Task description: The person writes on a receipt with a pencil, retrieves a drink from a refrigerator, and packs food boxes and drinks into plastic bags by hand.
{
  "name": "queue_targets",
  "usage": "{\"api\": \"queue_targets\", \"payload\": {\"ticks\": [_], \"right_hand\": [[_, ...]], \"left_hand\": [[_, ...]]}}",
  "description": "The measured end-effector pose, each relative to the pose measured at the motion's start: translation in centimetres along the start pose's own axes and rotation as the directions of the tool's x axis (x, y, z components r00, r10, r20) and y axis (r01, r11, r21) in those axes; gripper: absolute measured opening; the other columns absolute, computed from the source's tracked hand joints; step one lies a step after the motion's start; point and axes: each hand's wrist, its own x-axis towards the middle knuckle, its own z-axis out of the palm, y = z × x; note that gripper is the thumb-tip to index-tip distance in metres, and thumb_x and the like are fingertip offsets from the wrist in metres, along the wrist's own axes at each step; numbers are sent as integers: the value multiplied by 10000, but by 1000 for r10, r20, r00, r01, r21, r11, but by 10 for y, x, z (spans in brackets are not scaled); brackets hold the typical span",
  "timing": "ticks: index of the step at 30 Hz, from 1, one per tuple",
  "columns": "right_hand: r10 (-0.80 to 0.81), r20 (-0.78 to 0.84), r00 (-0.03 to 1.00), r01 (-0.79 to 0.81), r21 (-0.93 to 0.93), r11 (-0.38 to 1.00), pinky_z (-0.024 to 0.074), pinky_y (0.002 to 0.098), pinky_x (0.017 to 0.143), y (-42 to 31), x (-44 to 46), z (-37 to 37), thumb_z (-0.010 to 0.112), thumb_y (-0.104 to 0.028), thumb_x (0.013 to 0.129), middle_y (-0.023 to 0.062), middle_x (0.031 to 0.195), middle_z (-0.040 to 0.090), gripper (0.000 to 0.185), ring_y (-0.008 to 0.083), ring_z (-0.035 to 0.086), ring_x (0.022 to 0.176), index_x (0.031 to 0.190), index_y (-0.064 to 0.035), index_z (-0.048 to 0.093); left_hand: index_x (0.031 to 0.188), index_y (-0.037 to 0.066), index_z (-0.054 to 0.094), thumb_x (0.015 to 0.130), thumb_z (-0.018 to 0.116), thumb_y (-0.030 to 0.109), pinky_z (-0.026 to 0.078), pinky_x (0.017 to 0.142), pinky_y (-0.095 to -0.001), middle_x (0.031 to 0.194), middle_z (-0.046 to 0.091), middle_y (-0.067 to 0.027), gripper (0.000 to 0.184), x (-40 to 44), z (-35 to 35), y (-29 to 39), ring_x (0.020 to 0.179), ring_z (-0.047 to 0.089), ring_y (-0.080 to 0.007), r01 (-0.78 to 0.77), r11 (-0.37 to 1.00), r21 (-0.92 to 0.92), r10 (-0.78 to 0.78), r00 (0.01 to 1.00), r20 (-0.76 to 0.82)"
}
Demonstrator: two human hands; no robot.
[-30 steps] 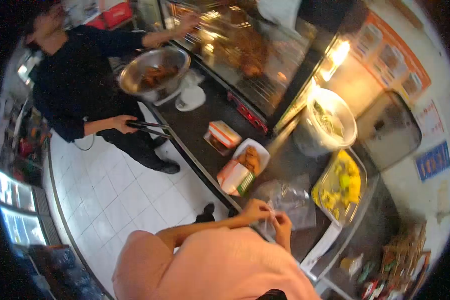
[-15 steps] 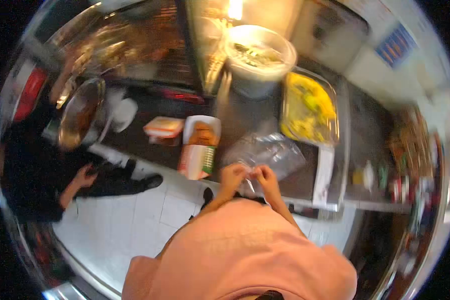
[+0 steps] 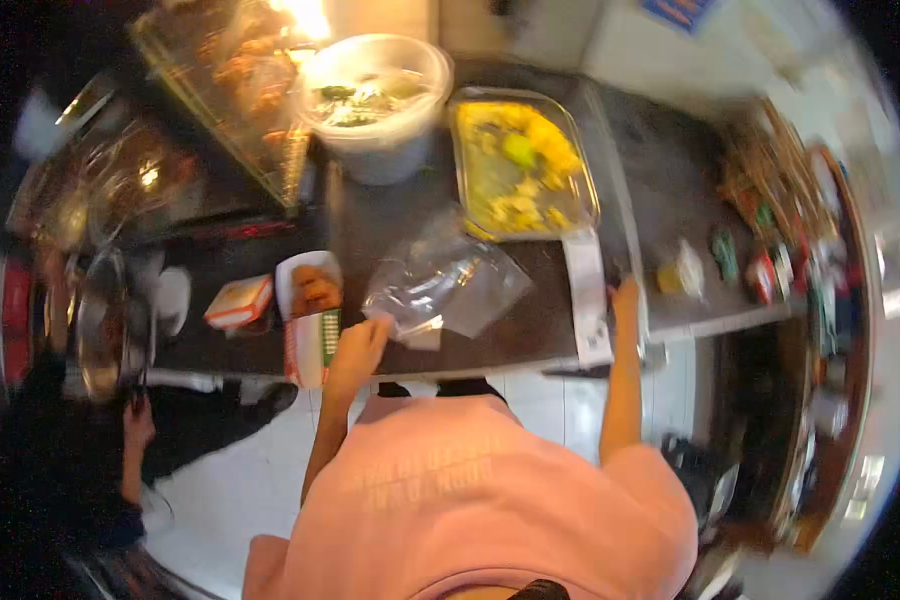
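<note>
A clear plastic bag (image 3: 450,280) lies spread on the dark counter. At its lower left corner, my left hand (image 3: 362,348) has its fingers closed on the bag's edge. My right hand (image 3: 624,298) is well apart from the bag, just right of a long white paper strip (image 3: 586,300) with print on it. Blur hides how its fingers are set and whether they touch anything. Left of my left hand is an open carton of fried food (image 3: 310,290), its front red, white and green. A smaller orange and white box (image 3: 240,303) sits beside it.
Behind the bag stand a white tub (image 3: 375,135) with greens inside and a glass tray (image 3: 525,238) of yellow pieces. A lit glass cabinet (image 3: 220,100) is at the back left. At far left, a person's hand (image 3: 138,425) is near a metal bowl (image 3: 100,330).
My hands, together at the bag before, are now apart. The right one has moved right toward the paper strip, while the left stays at the bag. The view has shifted right.
</note>
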Motion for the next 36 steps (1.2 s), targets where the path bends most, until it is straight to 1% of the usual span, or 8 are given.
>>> {"api": "queue_targets", "payload": {"ticks": [6,8,14,21,23,29,33,36], "right_hand": [[81,152,985,-89,49,995,429,432,726,54,19,32,496,-17,703,216,875,569,455,377,539,845,1152,-50,432],[122,297,947,-151,78,985,398,417,814,24,23,10,466,-12,729,246,1022,502,446,379,489,949,1169,-14,390],[-72,35,997,66,158,985,395,462,747,16,37,22,409,-4,748,266,947,502,302,432,479,883,1036,-59,481],[12,67,998,-13,16,1000,415,448,703,9,37,32,456,-59,763,220,880,546,197,399,525,796,955,-52,501],[-44,-32,999,48,144,988,429,442,683,27,35,57,433,-71,780,208,885,565,250,387,540,781,1019,-58,505],[146,-113,983,-126,173,977,431,375,697,17,42,-18,460,-107,799,159,876,560,274,307,534,804,1059,-40,516],[265,-301,916,10,678,735,420,272,726,-58,48,-127,451,-59,815,67,863,494,297,166,499,718,1107,-11,480],[482,-31,876,193,937,-290,426,257,793,-122,76,-174,476,-13,813,74,868,518,322,165,512,778,1133,8,444]], "left_hand": [[882,-14,601,839,500,309,430,616,-359,762,595,-198,341,-47,-132,29,726,587,-300,84,977,-195,-117,979,-165],[944,9,601,842,513,251,450,651,-307,825,621,-157,277,-53,-172,14,740,601,-234,-277,961,14,234,780,-580],[1126,65,509,893,430,179,457,706,-253,891,632,-99,272,-64,-299,-30,799,593,-136,-373,928,-2,170,427,-888],[1119,17,488,902,408,189,457,762,-252,948,605,-83,289,-58,-369,-63,856,582,-143,-625,774,102,384,336,-860],[1143,17,470,900,406,210,460,767,-260,970,589,-95,317,-63,-371,-48,878,575,-163,-265,936,231,305,285,-909],[1157,27,454,865,469,200,412,833,-288,1068,535,-103,340,-36,-415,-52,967,525,-190,-242,853,463,519,295,-802],[1167,34,443,842,512,193,381,876,-307,1133,498,-108,368,-45,-435,-56,1026,492,-208,-228,814,534,579,242,-779],[1174,40,435,824,544,187,357,909,-322,1183,471,-112,395,-64,-450,-54,1071,466,-222,-161,704,692,711,179,-681]]}}
